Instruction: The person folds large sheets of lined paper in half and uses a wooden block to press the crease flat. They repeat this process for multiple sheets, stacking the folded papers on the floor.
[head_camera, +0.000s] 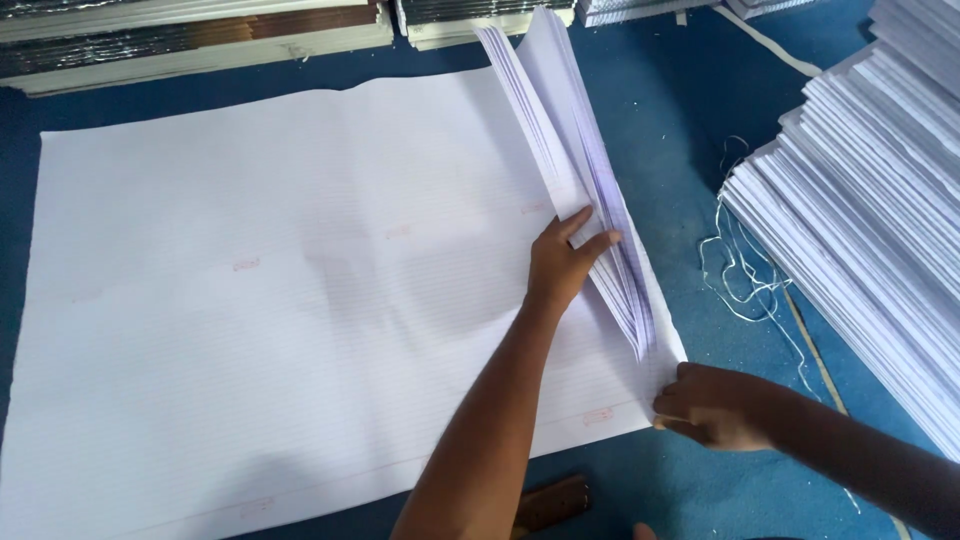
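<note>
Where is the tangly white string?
In the head view, the white string lies on the blue table at the right, between the lifted edge of the big ruled sheets and the tall paper stack.

Two hands (640, 335); three paper stacks (870, 200).

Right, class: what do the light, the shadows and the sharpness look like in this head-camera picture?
Head view: soft, even light; faint shadows on the large lined sheet under the left hand; right hand slightly soft; stacked paper pale, nearly washed out.
</note>
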